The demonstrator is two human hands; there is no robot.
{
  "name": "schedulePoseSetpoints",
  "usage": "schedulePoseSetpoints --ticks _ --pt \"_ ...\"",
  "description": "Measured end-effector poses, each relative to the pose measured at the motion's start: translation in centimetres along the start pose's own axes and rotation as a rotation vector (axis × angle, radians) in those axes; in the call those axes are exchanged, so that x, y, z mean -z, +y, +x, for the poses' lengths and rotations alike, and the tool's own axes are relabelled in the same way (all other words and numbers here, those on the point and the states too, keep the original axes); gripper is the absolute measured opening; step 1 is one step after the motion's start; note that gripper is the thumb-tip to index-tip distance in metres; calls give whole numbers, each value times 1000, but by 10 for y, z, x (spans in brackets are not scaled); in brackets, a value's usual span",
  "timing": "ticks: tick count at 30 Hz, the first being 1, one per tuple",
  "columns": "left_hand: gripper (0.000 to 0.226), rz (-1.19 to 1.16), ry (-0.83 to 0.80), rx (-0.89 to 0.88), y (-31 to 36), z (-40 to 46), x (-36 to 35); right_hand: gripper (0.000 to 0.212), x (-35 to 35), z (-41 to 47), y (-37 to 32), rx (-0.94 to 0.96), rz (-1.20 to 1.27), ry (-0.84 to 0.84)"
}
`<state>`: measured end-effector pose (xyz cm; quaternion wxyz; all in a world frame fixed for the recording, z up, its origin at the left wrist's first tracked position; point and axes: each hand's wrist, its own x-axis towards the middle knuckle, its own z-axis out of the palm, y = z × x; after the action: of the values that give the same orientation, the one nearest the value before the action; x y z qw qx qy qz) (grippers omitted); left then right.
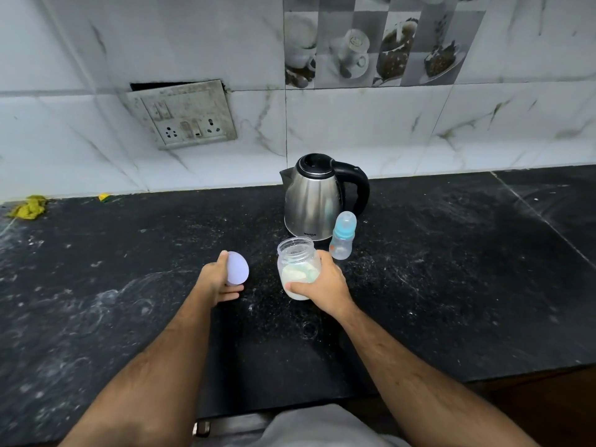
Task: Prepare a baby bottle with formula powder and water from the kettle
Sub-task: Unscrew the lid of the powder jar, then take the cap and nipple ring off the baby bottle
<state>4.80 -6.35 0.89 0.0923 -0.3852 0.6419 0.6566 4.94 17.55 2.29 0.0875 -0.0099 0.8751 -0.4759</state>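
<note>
Now right hand [325, 290] grips open powder jar [298, 269]; left hand [217, 282] holds lid [237, 267].

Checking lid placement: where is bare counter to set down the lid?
Bare counter runs left of the left hand holding the lid, toward the yellow cloth. Crowded: jar, baby bottle and kettle cluster around the right hand.

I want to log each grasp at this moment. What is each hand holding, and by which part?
The left hand holds the lid by its rim. The right hand grips the open powder jar around its lower body.
</note>
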Motion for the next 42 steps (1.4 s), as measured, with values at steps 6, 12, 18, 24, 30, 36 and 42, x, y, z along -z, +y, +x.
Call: schedulePoseSetpoints --ticks 6,12,18,24,30,36,42 --pt "58 79 97 5 -4 23 9 83 -4 2 2 -19 -39 17" --pt "56 306 310 -61 -10 33 21 81 -5 2 3 -25 -50 26" --pt "43 520 355 -148 -17 29 24 85 -8 -3 5 -41 -62 29" --pt "41 556 349 -185 -19 20 19 84 -11 -8 5 -50 -56 24" --pt "42 539 363 -263 -22 8 22 82 -16 -10 3 -38 -32 14" --pt "34 575 503 -644 -28 -15 17 70 -26 -9 -6 1 7 -18" --pt "35 408 161 -578 -30 -28 8 78 -46 0 -20 5 -31 -94"
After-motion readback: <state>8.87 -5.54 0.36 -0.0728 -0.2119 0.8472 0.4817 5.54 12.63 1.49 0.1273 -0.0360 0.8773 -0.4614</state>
